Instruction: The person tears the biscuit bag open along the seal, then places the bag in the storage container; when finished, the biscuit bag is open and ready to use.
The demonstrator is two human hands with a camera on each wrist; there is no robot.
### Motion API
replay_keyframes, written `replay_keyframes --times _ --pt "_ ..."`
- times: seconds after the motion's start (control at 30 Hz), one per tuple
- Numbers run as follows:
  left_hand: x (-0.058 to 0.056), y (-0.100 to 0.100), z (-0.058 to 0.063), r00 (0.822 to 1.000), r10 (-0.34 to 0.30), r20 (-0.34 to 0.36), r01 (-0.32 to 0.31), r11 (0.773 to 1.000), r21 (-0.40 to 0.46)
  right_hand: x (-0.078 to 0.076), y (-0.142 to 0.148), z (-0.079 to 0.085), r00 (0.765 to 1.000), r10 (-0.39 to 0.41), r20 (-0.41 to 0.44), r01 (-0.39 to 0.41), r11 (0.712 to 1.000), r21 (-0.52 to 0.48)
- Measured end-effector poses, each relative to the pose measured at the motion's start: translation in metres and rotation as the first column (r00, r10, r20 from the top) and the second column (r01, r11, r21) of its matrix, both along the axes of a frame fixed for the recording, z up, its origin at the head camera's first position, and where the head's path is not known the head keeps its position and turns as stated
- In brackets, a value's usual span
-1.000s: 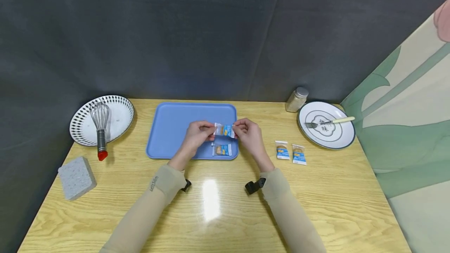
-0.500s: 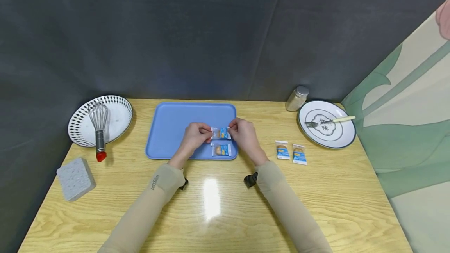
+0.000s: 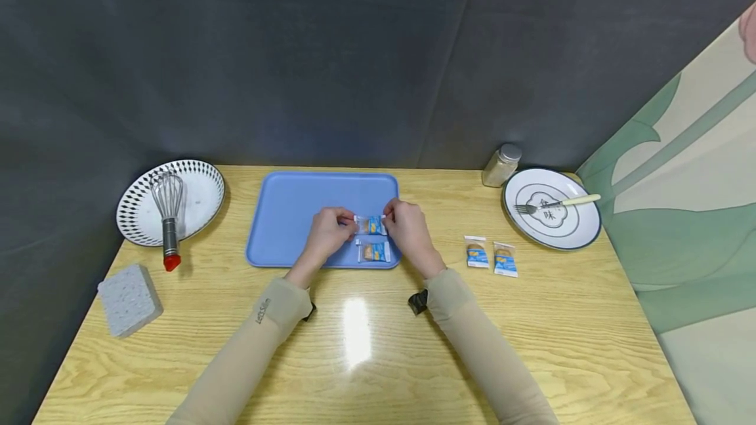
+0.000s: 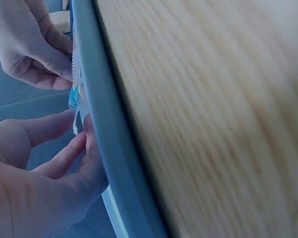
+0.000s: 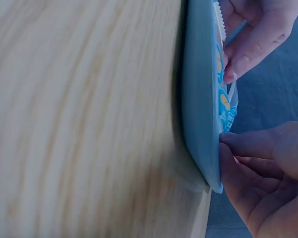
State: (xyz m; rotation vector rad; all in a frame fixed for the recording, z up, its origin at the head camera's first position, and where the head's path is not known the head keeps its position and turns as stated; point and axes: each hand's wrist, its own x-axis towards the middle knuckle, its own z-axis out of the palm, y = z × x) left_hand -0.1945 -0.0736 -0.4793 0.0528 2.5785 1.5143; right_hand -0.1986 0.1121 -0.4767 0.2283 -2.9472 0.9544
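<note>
On the blue tray (image 3: 301, 218), a small clear-and-blue biscuit packet (image 3: 371, 225) lies lengthwise between my two hands. My left hand (image 3: 329, 231) pinches its left end between thumb and fingers. At the other end my right hand (image 3: 409, 231) pinches the edge with thumb and forefinger. A second biscuit packet (image 3: 375, 252) lies just nearer on the tray, parallel to the first. In the right wrist view the tray rim (image 5: 201, 99) hides part of the packets. Two more biscuit packets, one (image 3: 476, 252) beside another (image 3: 504, 260), lie on the table right of the tray.
At the left, a whisk (image 3: 169, 215) rests across a patterned plate (image 3: 132, 215), with a grey speckled block (image 3: 130, 300) nearer. On the right a fork (image 3: 558, 204) lies on a white plate (image 3: 555, 236), and a shaker jar (image 3: 501, 166) stands behind it.
The held packet has been lowered onto the tray, shifting slightly left and nearer, in line with the other packet. Both hands went down with it; over the last half second they barely moved.
</note>
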Motion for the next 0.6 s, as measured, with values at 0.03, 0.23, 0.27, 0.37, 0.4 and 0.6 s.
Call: replay_keyframes --times 0.03,0.23,0.27,0.37,0.4,0.6 --pt "0.000 0.000 0.000 1.000 0.000 -0.003 0.000 1.000 -0.004 0.000 0.000 0.000 1.000 0.000 0.001 0.000 1.000 0.000" --pt "0.001 -0.001 -0.001 1.000 0.000 -0.004 0.000 1.000 -0.015 0.003 0.000 0.001 1.000 -0.001 0.001 0.001 1.000 -0.010" --pt "0.001 -0.001 -0.001 1.000 0.001 -0.002 -0.001 1.000 -0.014 0.003 0.001 0.001 1.000 -0.001 -0.001 0.001 1.000 -0.014" --pt "0.002 -0.001 0.000 1.000 0.006 -0.003 -0.006 1.000 -0.012 0.006 0.003 0.002 1.000 -0.008 -0.003 0.008 0.999 -0.038" --pt "0.003 -0.001 0.000 1.000 0.006 -0.003 -0.006 1.000 -0.012 0.008 0.004 0.003 1.000 -0.013 -0.004 0.013 0.999 -0.053" --pt "0.006 0.001 0.006 0.997 0.037 -0.071 -0.038 0.999 -0.011 0.024 0.018 0.013 0.998 -0.056 -0.033 0.049 0.984 -0.169"
